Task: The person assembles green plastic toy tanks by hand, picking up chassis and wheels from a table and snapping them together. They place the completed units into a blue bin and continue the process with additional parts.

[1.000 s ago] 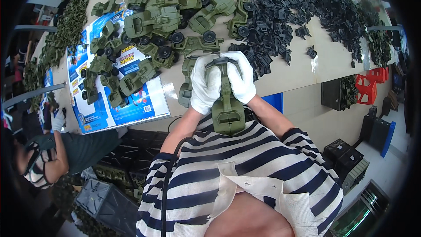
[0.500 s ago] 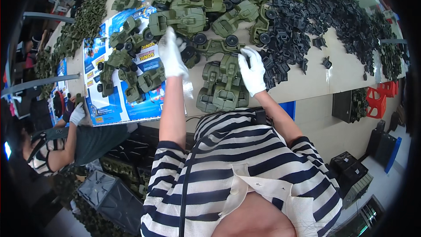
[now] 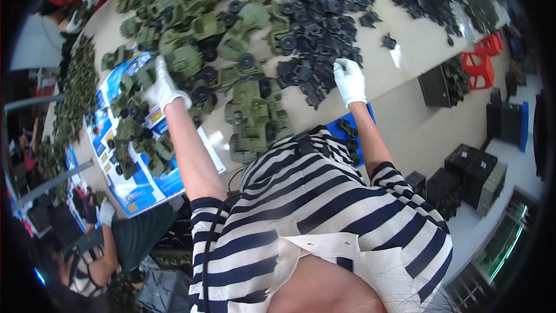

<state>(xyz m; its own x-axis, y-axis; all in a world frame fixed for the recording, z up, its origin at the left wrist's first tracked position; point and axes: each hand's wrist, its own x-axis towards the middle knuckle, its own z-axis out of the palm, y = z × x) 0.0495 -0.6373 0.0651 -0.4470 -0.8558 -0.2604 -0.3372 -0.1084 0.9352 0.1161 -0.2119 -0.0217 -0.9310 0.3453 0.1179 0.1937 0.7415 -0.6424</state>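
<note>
My left hand [image 3: 165, 88], in a white glove, reaches to the green toy vehicles at the right edge of a printed sheet. Its thumb stands away from the fingers, which are blurred beside a green toy vehicle [image 3: 145, 76]. I cannot see a firm hold on it. My gloved right hand [image 3: 350, 83] is at the near right edge of a heap of small black plastic parts [image 3: 321, 43]. Its fingers are curled to the thumb, and whatever they may hold is hidden. Between my arms, close to my body, green toy vehicles [image 3: 252, 117] lie side by side.
More green toy vehicles [image 3: 182, 52] are heaped at the far side of the table [image 3: 414, 52]. The blue and white printed sheet [image 3: 139, 194] bears several vehicles. Small green parts [image 3: 81, 93] lie at far left. A co-worker's gloved hand [image 3: 106, 213] shows at lower left; red stools [image 3: 478, 69] stand right.
My right hand has gone from the vehicles in front of me to the black parts on the right. The left hand's thumb and fingers have spread near the sheet. The whole view has shifted.
</note>
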